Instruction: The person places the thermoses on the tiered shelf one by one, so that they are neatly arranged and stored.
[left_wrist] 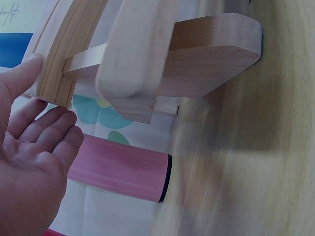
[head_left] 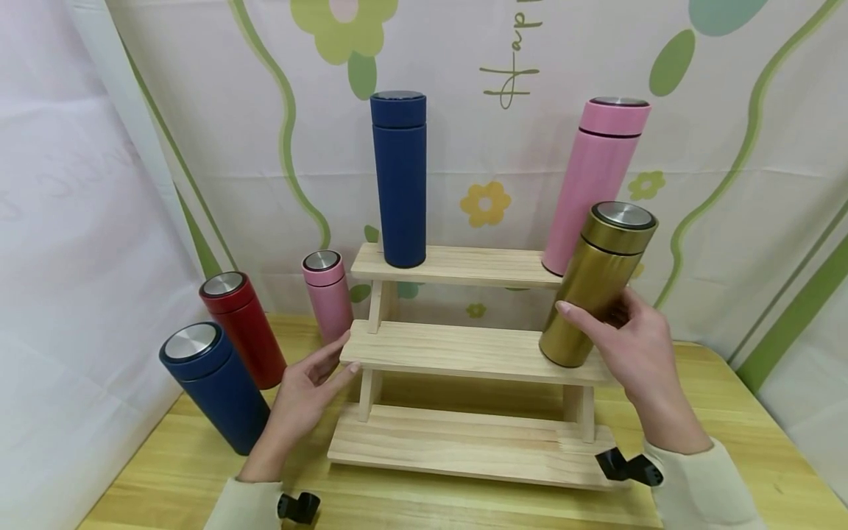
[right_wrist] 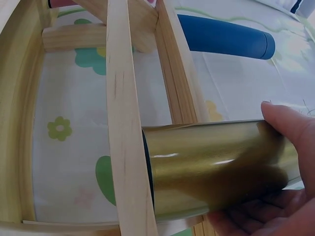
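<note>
Firmly, the gold bottle (head_left: pixel 599 294) is gripped by the right hand (head_left: pixel 639 353), its thumb laid across the near side and its fingers curled round the far side. The bottle's base is set at the right end of the middle shelf (head_left: pixel 450 350), and its steel-topped lid is turned upward. At the left end of that same board, the left hand (head_left: pixel 305 390) is held loosely open, with the thumb put to the front corner and the bent fingertips brought against the end of the wood.

Pale wood is used throughout the three-tiered stand (head_left: pixel 464 445), by which both hands are flanked. On its top tier, a tall blue bottle (head_left: pixel 400 184) is stood toward the left and a tall pink bottle (head_left: pixel 599 177) at the right, partly hidden by the gold one. Left of the stand, a small pink bottle (head_left: pixel 329 302), a red bottle (head_left: pixel 246 331) and a short blue bottle (head_left: pixel 218 390) are placed on the table (head_left: pixel 715 419).

The tabletop is finished in yellowish wood grain. Behind and at both sides, the space is enclosed by pale cloth (head_left: pixel 437 73), printed at the back with flowers, wavy green stems and upturned lettering.
</note>
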Demonstrator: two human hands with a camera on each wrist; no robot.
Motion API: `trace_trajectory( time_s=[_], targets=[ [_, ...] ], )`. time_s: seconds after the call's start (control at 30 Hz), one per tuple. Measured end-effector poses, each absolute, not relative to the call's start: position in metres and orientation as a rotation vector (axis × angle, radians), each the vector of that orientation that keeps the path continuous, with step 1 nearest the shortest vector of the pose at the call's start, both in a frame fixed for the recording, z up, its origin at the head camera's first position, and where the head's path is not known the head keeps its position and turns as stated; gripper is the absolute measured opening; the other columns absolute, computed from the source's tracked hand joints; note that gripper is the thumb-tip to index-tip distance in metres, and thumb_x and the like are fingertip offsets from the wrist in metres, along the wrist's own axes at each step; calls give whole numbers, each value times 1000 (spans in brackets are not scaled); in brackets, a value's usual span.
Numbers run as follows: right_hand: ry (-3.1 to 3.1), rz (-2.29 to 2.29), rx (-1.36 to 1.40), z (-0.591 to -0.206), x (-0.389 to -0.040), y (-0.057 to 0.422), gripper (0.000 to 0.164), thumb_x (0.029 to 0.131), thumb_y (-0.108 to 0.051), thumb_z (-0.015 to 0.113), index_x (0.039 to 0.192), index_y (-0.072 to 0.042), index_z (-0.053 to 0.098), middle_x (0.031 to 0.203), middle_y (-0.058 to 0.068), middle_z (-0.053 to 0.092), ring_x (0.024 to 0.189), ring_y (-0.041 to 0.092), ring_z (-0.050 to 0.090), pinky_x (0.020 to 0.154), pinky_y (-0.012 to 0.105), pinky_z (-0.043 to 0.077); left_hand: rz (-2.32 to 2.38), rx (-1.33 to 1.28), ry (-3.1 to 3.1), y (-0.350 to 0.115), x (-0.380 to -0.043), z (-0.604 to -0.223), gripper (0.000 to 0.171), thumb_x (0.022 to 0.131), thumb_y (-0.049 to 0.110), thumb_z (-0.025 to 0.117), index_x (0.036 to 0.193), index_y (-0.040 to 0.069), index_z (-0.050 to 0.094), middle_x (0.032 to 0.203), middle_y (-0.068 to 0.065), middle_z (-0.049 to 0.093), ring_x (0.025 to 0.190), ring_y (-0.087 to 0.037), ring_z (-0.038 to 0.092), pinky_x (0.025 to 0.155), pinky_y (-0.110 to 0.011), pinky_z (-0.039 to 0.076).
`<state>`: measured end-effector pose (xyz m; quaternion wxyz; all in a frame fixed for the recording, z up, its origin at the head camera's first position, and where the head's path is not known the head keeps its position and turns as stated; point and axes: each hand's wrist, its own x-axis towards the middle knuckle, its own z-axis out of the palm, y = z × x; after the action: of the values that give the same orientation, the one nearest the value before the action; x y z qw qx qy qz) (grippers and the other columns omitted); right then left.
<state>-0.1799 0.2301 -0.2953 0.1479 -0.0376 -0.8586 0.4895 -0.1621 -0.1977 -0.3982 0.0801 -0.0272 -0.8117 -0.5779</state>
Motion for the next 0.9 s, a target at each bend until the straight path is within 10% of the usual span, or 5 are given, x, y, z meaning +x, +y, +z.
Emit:
trace_trajectory(
  time_s=[0.9],
  targets=[
    [-2518, 1343, -128, -294, -178, 232, 77, 84, -60, 82, 145, -23, 55, 138, 4, 62, 115, 13, 58, 83, 16, 49, -1723, -87, -2430, -197, -162, -398, 60, 96, 40, 76, 152, 28, 56, 159, -7, 52, 146, -28, 52, 110, -40, 49]
  ],
)
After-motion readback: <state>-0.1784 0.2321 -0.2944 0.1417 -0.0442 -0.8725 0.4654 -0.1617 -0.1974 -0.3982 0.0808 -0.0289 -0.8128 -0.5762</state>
